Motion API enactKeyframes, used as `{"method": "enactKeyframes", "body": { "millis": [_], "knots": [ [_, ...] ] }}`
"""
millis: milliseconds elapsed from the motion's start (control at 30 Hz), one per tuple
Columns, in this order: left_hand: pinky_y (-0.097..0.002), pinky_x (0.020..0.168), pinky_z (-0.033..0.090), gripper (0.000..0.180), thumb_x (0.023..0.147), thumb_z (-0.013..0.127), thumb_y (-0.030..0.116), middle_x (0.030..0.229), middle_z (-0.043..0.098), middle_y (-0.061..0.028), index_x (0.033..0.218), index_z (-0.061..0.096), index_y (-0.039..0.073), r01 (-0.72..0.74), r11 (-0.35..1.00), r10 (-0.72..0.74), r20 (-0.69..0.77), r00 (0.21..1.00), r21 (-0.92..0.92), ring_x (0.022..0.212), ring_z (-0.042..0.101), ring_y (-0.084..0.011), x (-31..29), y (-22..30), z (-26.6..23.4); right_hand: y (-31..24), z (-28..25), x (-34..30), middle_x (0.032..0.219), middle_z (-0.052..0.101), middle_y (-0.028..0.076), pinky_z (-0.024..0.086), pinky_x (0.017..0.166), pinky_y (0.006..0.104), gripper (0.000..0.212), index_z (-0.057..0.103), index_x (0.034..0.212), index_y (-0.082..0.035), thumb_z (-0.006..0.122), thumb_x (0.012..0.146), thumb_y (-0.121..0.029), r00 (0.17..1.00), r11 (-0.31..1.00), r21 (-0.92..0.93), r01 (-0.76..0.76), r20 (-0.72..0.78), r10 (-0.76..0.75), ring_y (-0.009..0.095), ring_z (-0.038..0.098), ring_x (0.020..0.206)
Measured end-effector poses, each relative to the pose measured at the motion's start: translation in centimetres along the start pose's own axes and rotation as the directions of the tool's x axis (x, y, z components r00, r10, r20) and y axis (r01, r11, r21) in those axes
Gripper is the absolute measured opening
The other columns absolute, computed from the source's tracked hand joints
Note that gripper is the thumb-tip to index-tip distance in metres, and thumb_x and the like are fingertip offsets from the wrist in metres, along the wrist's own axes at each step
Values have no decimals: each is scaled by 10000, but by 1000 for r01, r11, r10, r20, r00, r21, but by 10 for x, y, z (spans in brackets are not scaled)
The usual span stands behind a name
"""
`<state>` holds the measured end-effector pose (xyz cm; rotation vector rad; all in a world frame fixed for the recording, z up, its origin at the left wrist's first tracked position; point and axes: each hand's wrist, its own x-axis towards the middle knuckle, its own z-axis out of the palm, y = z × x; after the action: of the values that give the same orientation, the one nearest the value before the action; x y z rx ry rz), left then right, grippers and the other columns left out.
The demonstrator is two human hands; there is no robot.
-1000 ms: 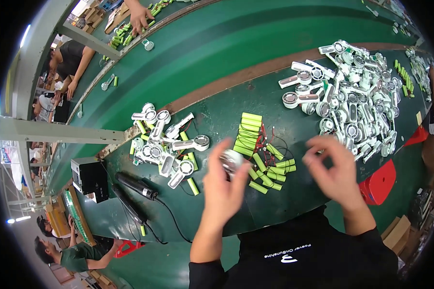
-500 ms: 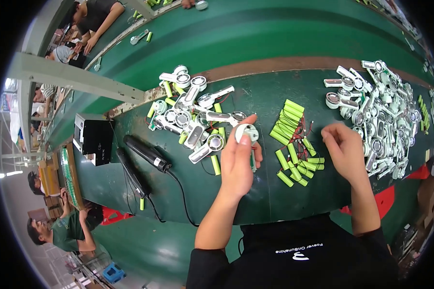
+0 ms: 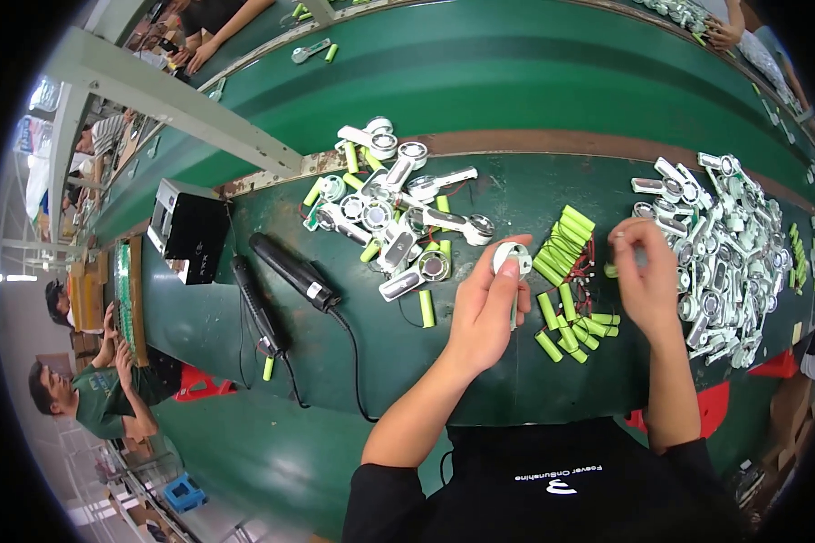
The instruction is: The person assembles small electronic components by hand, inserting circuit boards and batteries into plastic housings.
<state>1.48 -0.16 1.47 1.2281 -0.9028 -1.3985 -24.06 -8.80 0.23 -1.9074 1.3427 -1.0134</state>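
My left hand (image 3: 485, 312) is closed around a white handheld-fan part (image 3: 513, 262), its round head up by my thumb. Part of that piece is hidden in my palm. My right hand (image 3: 645, 276) is pinched, with a light-green cylindrical battery (image 3: 610, 270) just under its fingertips; it seems held by its thin wires, which are hard to see. Between my hands lies a pile of green batteries (image 3: 561, 249) with red and black wires.
Left of my hands is a heap of fan parts with batteries (image 3: 376, 213). Two black corded tools (image 3: 290, 276) and a black-and-white box (image 3: 190, 231) stand farther left. A large heap of white fan parts (image 3: 729, 253) fills the right. Co-workers sit around.
The view has shifted, so the bench appears farther right and lower. My left hand still holds the fan part, closer to the battery pile. A battery has come up under my right fingers.
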Motion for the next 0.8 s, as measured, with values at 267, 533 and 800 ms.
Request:
{"method": "enactKeyframes", "body": {
  "millis": [267,533,800],
  "knots": [
    [-289,649,439,677,1219,315,523,818,608,-22,1490,601,-28,29,979,-26,14,1000,-202,722,537,-113,3,-6,7,-47,-32,7,1057,707,156,490,1185,571,102,539,1113,-72,561,1119,-172,1000,579,814,31,-24,-19,390,654,1339],
    [-292,656,428,690,1236,220,517,820,608,-32,1508,575,-8,-75,979,76,-1,997,-187,724,525,-122,1,-13,8,-81,6,-37,881,639,12,543,672,281,81,575,1138,-39,617,1081,1,858,574,671,-470,499,119,77,621,749],
    [-279,665,417,696,1204,330,578,824,615,-31,1488,581,-5,-149,974,150,-7,989,-168,738,527,-105,-1,-9,10,-90,22,-42,949,684,17,501,668,238,79,675,1067,0,742,1035,27,806,696,544,-469,586,85,55,630,748]
  ]
}}
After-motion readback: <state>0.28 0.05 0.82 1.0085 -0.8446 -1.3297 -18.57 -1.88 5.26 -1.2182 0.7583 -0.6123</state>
